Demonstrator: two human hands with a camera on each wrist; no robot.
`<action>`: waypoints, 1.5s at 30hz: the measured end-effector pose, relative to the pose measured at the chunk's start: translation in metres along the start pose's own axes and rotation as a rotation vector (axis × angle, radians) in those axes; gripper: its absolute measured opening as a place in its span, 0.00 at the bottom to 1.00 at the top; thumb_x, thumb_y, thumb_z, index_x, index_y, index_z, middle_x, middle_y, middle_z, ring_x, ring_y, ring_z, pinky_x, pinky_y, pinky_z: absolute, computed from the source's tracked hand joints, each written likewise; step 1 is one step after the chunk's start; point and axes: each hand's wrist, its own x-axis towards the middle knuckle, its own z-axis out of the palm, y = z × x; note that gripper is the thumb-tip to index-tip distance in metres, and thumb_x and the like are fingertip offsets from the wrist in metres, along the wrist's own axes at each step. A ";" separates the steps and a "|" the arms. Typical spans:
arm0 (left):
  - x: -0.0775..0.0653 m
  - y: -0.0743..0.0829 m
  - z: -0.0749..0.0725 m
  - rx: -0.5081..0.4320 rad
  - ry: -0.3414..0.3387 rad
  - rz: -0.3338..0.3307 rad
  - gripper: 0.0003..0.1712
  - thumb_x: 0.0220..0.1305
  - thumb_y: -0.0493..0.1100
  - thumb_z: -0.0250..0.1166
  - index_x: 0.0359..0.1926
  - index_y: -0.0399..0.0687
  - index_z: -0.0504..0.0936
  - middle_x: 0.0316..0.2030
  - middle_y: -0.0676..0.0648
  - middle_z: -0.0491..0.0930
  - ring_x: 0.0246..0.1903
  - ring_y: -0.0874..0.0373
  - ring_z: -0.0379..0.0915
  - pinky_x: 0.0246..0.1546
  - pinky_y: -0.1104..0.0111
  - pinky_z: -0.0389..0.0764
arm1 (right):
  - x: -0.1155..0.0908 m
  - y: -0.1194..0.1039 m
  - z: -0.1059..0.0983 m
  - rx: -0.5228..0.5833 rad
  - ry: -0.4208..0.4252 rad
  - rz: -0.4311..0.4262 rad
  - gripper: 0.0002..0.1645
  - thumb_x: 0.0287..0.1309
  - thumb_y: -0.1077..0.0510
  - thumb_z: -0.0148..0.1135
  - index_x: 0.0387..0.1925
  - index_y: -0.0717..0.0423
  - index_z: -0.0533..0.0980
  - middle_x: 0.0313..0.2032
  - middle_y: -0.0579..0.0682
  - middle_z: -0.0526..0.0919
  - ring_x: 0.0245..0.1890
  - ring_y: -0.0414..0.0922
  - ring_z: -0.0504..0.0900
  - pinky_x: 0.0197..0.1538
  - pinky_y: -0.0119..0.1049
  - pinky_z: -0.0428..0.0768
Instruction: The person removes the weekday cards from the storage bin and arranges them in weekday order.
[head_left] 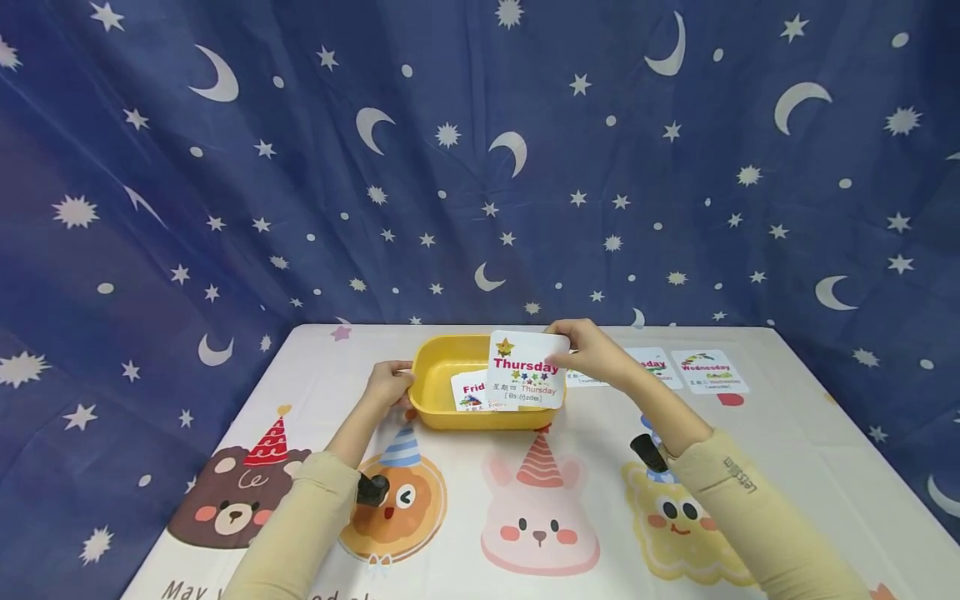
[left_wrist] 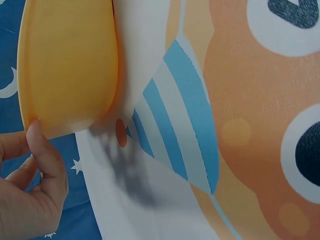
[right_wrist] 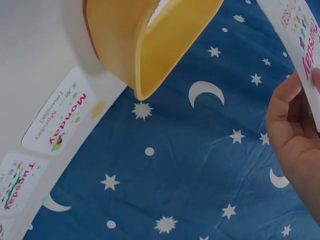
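My right hand [head_left: 596, 354] pinches a white flash card [head_left: 525, 392] printed "Thursday" by its right side and holds it up over the right part of a yellow plastic bin [head_left: 430, 379]. At the bin's left end, my left hand [head_left: 386, 386] grips the rim; the left wrist view shows the thumb [left_wrist: 47, 155] against the bin's outer wall [left_wrist: 70, 65]. Inside the bin lies a "Friday" card [head_left: 470, 390], partly covered by the raised card. More white paper shows beside it, but how many cards are there I cannot tell.
To the right of the bin, a Monday card [right_wrist: 59, 117], a Tuesday card [right_wrist: 20, 182] and a Wednesday card [head_left: 710, 372] lie in a row near the table's back edge. A cartoon-printed cloth [head_left: 465, 500] covers the table. Behind hangs a blue star-patterned curtain [head_left: 450, 233].
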 end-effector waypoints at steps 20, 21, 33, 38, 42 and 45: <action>-0.005 0.000 0.000 0.002 -0.012 0.009 0.23 0.65 0.33 0.52 0.62 0.34 0.69 0.43 0.36 0.73 0.17 0.65 0.69 0.14 0.80 0.75 | -0.054 0.021 -0.020 0.040 0.000 0.095 0.17 0.55 0.67 0.61 0.47 0.71 0.74 0.42 0.63 0.82 0.36 0.44 0.81 0.40 0.31 0.84; -0.005 0.000 0.000 0.000 -0.012 0.008 0.23 0.65 0.33 0.52 0.62 0.34 0.69 0.42 0.36 0.73 0.17 0.66 0.69 0.14 0.80 0.75 | -0.056 0.023 -0.021 0.045 -0.006 0.101 0.18 0.55 0.67 0.61 0.47 0.71 0.73 0.42 0.62 0.82 0.36 0.44 0.81 0.39 0.30 0.84; -0.002 -0.002 -0.001 -0.001 -0.010 -0.005 0.24 0.65 0.33 0.52 0.62 0.36 0.69 0.41 0.39 0.73 0.17 0.66 0.69 0.15 0.79 0.75 | -0.077 0.056 -0.026 0.102 -0.050 0.206 0.22 0.56 0.64 0.62 0.50 0.74 0.71 0.37 0.57 0.83 0.32 0.39 0.79 0.37 0.28 0.82; -0.003 0.000 -0.001 0.008 -0.011 -0.007 0.24 0.65 0.34 0.52 0.63 0.36 0.69 0.41 0.40 0.72 0.19 0.65 0.69 0.16 0.80 0.75 | -0.080 0.070 -0.024 0.129 -0.041 0.215 0.20 0.56 0.66 0.61 0.48 0.74 0.70 0.35 0.56 0.82 0.31 0.37 0.79 0.34 0.27 0.81; -0.004 0.001 -0.001 0.011 -0.010 0.002 0.24 0.65 0.34 0.52 0.62 0.36 0.69 0.43 0.38 0.72 0.18 0.65 0.69 0.17 0.80 0.76 | -0.080 0.082 -0.025 0.122 -0.040 0.219 0.21 0.56 0.67 0.60 0.49 0.75 0.68 0.34 0.56 0.82 0.29 0.37 0.77 0.31 0.27 0.79; -0.005 0.001 -0.001 0.010 -0.010 0.000 0.24 0.65 0.34 0.53 0.62 0.36 0.69 0.42 0.39 0.72 0.18 0.65 0.69 0.16 0.79 0.76 | -0.078 0.092 -0.026 0.102 -0.046 0.239 0.22 0.57 0.67 0.59 0.51 0.75 0.68 0.32 0.53 0.81 0.27 0.36 0.75 0.28 0.28 0.77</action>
